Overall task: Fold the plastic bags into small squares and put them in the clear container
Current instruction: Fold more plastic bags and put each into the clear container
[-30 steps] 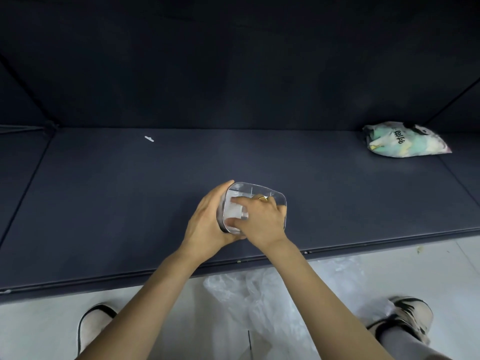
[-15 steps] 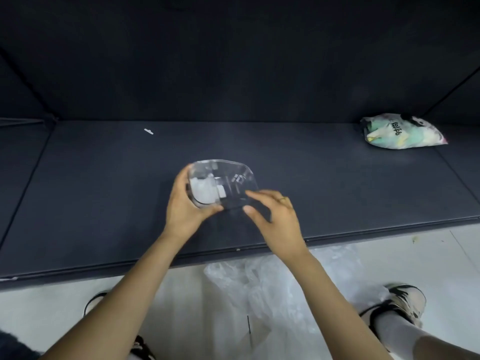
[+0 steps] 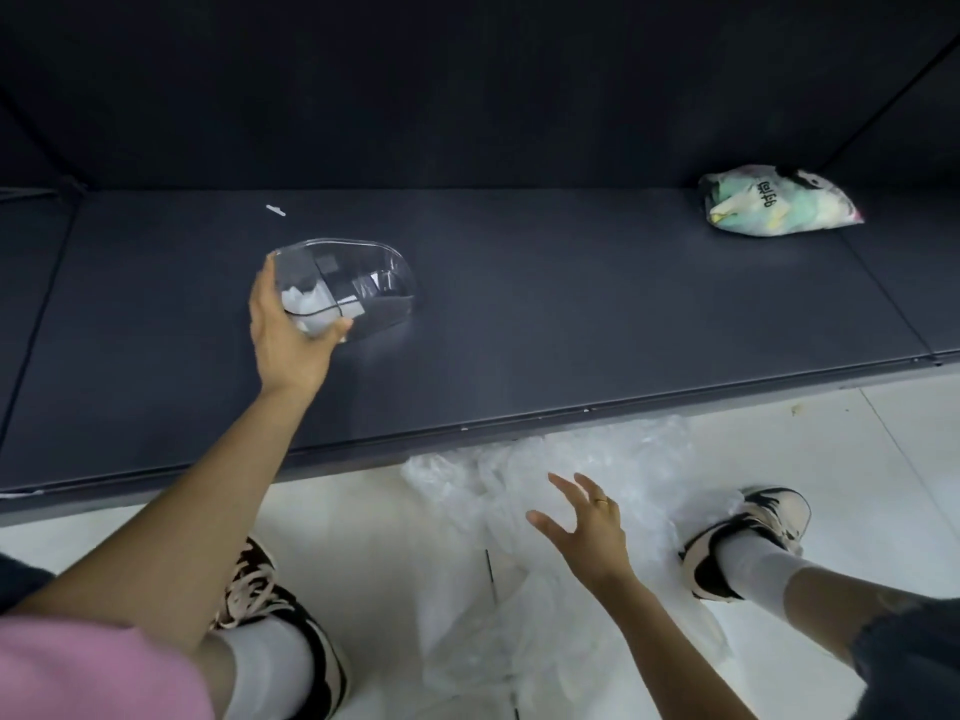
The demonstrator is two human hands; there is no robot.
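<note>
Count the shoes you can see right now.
2: the left shoe on the white floor beside the left forearm, and the right shoe at the right, touching the pile of clear plastic bags. None appears hidden.

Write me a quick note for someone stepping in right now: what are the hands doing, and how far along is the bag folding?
Left hand: grips the clear container at its near-left side, on the dark shelf.
Right hand: open, fingers spread, holding nothing, above the loose plastic bags on the floor.
Done: white folded plastic sits inside the container.
Left: loose bags on the floor not yet folded or put in. The colourful packet at the shelf's far right is untouched.
</note>
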